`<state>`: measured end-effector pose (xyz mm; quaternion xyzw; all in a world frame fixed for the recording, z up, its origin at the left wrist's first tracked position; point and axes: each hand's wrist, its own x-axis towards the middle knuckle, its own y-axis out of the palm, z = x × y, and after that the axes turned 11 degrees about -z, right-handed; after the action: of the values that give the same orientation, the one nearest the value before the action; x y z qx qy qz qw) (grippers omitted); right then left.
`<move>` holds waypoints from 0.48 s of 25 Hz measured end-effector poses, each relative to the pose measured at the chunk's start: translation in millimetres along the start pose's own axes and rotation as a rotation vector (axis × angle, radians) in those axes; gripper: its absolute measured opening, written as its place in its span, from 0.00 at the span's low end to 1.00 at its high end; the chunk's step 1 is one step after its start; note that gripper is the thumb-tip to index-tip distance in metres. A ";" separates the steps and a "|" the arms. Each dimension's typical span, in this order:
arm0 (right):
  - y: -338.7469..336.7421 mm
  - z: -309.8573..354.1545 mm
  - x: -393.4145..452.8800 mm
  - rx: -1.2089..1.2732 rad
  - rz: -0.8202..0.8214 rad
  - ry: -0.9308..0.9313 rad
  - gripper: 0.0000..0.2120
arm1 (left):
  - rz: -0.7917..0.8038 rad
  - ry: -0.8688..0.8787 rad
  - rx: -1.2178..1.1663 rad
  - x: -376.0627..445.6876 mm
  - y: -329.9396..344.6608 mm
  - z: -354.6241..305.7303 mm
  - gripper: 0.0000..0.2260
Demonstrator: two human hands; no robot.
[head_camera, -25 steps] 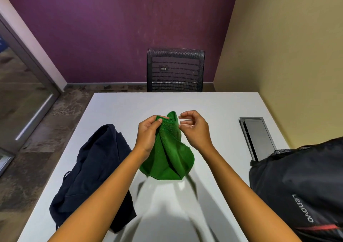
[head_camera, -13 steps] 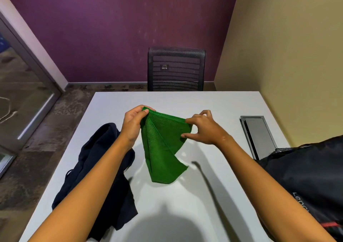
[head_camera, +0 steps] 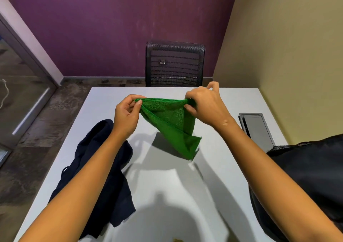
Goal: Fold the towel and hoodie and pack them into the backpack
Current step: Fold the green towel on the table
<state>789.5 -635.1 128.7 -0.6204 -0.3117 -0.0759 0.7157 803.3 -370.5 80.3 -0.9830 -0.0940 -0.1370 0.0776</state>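
- A person holds a green towel (head_camera: 171, 119) in the air above a white desk (head_camera: 104, 100), one upper corner in each hand.
- The left hand (head_camera: 127, 114) pinches the towel's left corner between thumb and curled fingers.
- The right hand (head_camera: 206, 103) grips the right corner, fingers curled round the cloth, with one finger raised clear of it.
- The towel's top edge runs taut between the two hands; the rest hangs in doubled layers, narrowing to a point low on the right, above the desk.
- A dark navy hoodie (head_camera: 104, 169) lies crumpled on the left side of the desk, partly hidden by the left forearm and reaching toward the near edge.
- A black backpack (head_camera: 311, 176) sits at the near right of the desk, running out of view at the right edge.
- A grey hatch (head_camera: 257, 127) is set in the desk on the right, just beyond the backpack.
- A black mesh chair (head_camera: 175, 64) stands at the far side of the desk, against a purple wall (head_camera: 120, 24); a yellow wall (head_camera: 289, 52) runs along the right.
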 end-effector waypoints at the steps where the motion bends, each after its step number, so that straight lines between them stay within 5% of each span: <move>1: -3.2 1.2 3.0 0.095 0.001 0.034 0.07 | -0.029 0.020 -0.004 2.1 -0.3 -0.2 0.08; 8: -6.1 -13.0 13.2 0.836 0.062 0.341 0.09 | -0.135 0.055 -0.079 12.7 3.2 1.0 0.09; 12: -2.5 -18.1 17.1 0.981 -0.014 0.443 0.09 | -0.155 0.066 -0.106 19.6 7.8 2.1 0.08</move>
<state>808.2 -647.8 139.3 -0.1805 -0.1560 -0.0553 0.9695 824.0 -374.5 82.9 -0.9705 -0.1597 -0.1797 0.0176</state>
